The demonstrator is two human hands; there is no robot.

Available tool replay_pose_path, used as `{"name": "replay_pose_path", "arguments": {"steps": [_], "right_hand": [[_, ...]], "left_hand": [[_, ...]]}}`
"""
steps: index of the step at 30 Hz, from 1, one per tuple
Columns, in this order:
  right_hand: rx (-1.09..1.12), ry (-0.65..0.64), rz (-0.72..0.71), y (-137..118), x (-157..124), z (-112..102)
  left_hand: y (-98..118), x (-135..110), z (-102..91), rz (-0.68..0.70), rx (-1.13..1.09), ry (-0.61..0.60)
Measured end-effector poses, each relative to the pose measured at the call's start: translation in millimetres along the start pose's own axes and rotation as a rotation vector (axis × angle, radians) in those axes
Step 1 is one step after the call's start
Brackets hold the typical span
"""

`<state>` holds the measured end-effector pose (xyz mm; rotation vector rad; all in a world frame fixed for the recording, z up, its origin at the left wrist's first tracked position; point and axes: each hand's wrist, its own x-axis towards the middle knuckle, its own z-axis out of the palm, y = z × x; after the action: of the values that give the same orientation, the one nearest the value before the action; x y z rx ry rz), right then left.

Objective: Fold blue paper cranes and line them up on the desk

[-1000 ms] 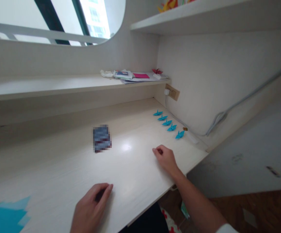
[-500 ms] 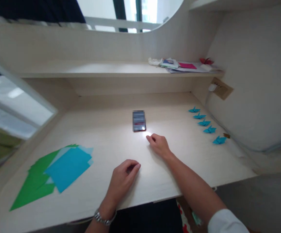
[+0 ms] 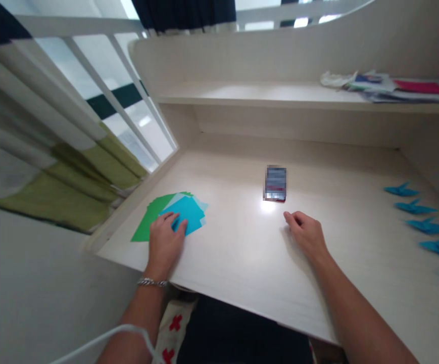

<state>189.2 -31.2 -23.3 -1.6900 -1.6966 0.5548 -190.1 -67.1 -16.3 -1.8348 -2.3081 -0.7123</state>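
Note:
My left hand (image 3: 166, 242) rests over the near edge of a stack of blue paper sheets (image 3: 189, 215), its thumb and fingers apart. Green sheets (image 3: 143, 227) are fanned out under and left of the blue ones. Farther right, my right hand (image 3: 306, 235) lies on the desk with its fingers curled in and nothing visible in them. Just beyond that hand is a phone (image 3: 276, 183), its screen blurred out. Several folded blue paper cranes (image 3: 427, 226) form a row at the right.
A shelf (image 3: 249, 96) runs along the back of the desk (image 3: 238, 263), with papers and a pink sheet (image 3: 422, 87) on it. At the left are white bars and a green and grey curtain (image 3: 101, 172). A white cable (image 3: 116, 329) curves across at lower left.
The view has swung left. My left hand has moved from the middle of the desk left onto the blue paper, its fingers opening. The right hand stays curled near the phone.

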Motion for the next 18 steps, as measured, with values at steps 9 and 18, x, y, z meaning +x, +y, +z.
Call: {"name": "replay_pose_path", "arguments": {"steps": [9,18], "right_hand": [[0.006,-0.014,0.0,1.4,0.3,-0.7],[0.044,-0.003,0.032,2.8,0.6,1.4]], "left_hand": [[-18.5,-3.6,2.0,-0.112,0.144,-0.095],[1.0,-10.0,-12.6,-0.119,0.116,0.008]]}}
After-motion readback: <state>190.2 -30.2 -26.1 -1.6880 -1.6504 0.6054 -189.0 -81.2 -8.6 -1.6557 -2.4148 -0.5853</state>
